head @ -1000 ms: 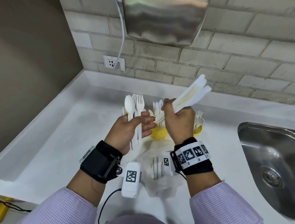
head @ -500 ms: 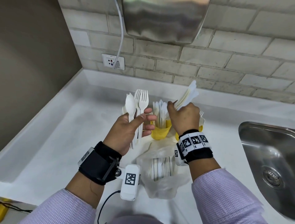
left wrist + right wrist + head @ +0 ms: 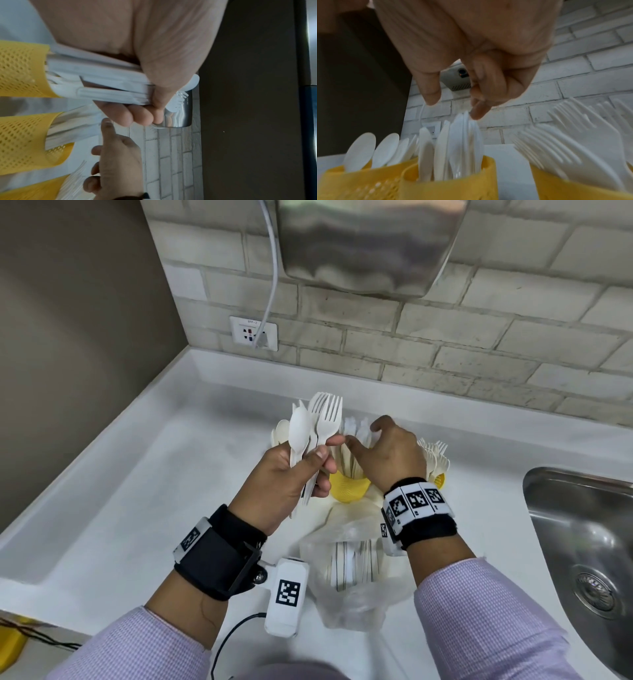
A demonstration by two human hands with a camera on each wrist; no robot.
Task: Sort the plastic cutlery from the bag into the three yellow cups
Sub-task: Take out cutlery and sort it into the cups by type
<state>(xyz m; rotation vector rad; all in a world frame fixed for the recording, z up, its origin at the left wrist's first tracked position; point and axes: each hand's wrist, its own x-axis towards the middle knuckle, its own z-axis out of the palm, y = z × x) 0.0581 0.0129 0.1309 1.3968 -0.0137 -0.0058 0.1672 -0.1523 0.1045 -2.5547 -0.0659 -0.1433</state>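
the knives [image 3: 462, 146] held up a moment earlier had been dropped into the middle cup [image 3: 347, 489]; the right hand [image 3: 390, 457] was left empty, fingers loosely curled above them. a spoon [image 3: 298, 433] and forks [image 3: 327, 419] were still gripped by the left hand [image 3: 284, 484], unsorted, and more cutlery remained in the bag [image 3: 356, 587].

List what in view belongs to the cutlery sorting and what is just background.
Job: left hand holding spoons and forks; right hand above knife cup; spoon cup; fork cup; bag.
Background: sink; socket; dryer.
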